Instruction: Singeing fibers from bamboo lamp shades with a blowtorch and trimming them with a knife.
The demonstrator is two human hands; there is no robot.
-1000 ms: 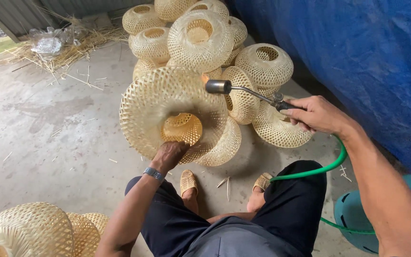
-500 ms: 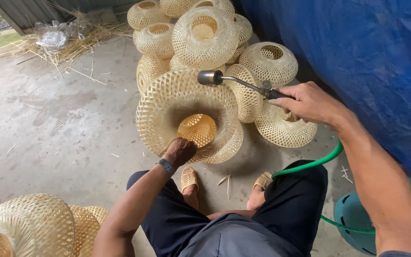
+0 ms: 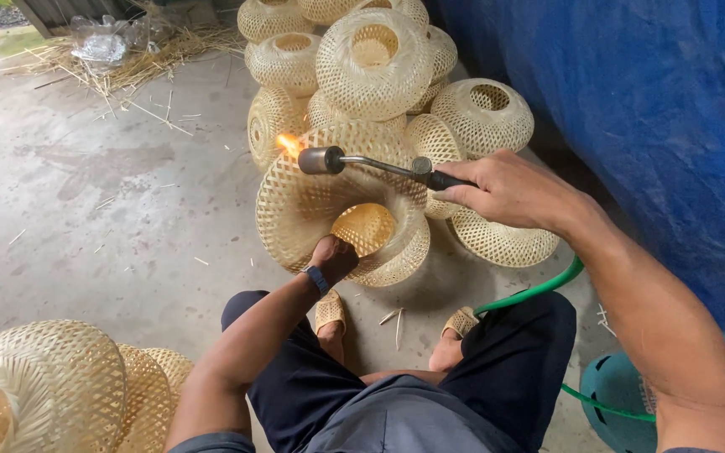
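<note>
The left hand point(image 3: 335, 256) grips the lower rim of a woven shade point(image 3: 341, 201), tipping it up off the floor so its open weave faces the flame. The right hand point(image 3: 509, 189) is clenched round the handle of a torch point(image 3: 371, 164), arm stretched forward, the nozzle just beside the shade's upper edge; the flame seems to lick the rim. A green hose point(image 3: 539, 289) trails back past the knee. More shades point(image 3: 371, 50) are stacked behind.

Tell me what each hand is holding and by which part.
The right hand grips the gas torch by its dark handle end. The left hand holds the large woven bamboo shade at its lower inner rim.
</note>
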